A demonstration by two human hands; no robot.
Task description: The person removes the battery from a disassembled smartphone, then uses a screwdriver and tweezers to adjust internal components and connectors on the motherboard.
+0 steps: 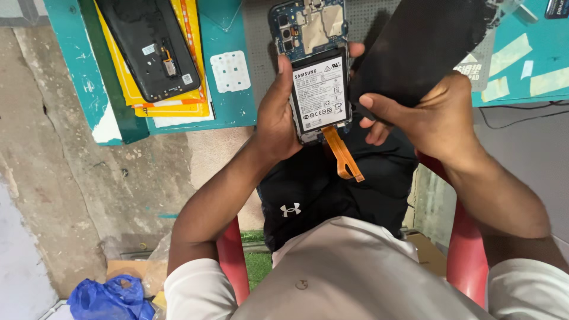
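Above our lap, near the table's (225, 112) front edge, our left hand (275, 115) grips the opened phone (314, 77), battery up, orange flex cable (344, 154) dangling. Our right hand (427, 112) pinches the black screen panel (415, 47); its far end is cut off.

The opened phone (312, 71) shows a bare blue circuit board with dull metal shields and a battery in matt paper-like label. The screen panel (415, 50) looks matt black. Orange ribbon cable (344, 155) is glossy plastic film. Bench (228, 35) paint's scuffed teal.
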